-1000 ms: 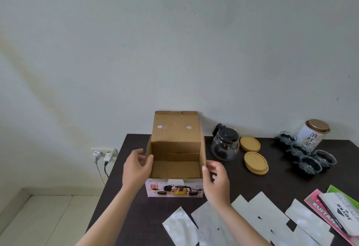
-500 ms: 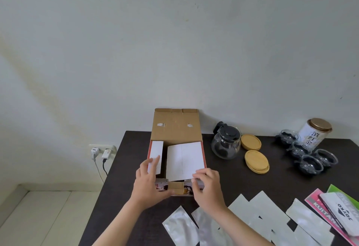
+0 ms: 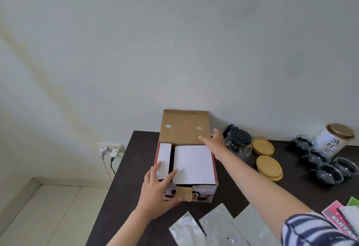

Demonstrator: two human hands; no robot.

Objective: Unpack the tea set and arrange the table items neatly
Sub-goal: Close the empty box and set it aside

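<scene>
The tea set's cardboard box [image 3: 194, 168] stands at the left of the dark table [image 3: 136, 148]. Its two white side flaps are folded in over the opening, and its brown lid flap [image 3: 184, 127] stands upright at the back. My left hand [image 3: 158, 189] rests on the box's front left corner with fingers spread, fingertips on the white flaps. My right hand [image 3: 213, 140] reaches out with straight fingers to the lower right of the lid flap. A glass teapot [image 3: 240, 144] with a black lid stands right of the box.
Two stacks of wooden coasters [image 3: 269, 165] lie right of the teapot. Several glass cups [image 3: 328, 168] and a white tea tin [image 3: 335, 140] stand at the far right. Silver foil pouches [image 3: 217, 228] and printed packets [image 3: 342, 218] lie along the near edge. Wall plugs [image 3: 109, 150] sit left of the table.
Both side flaps went from open to folded in over the box. My right hand left the front of the box and reached back to the lid flap. The left hand stayed at the front corner.
</scene>
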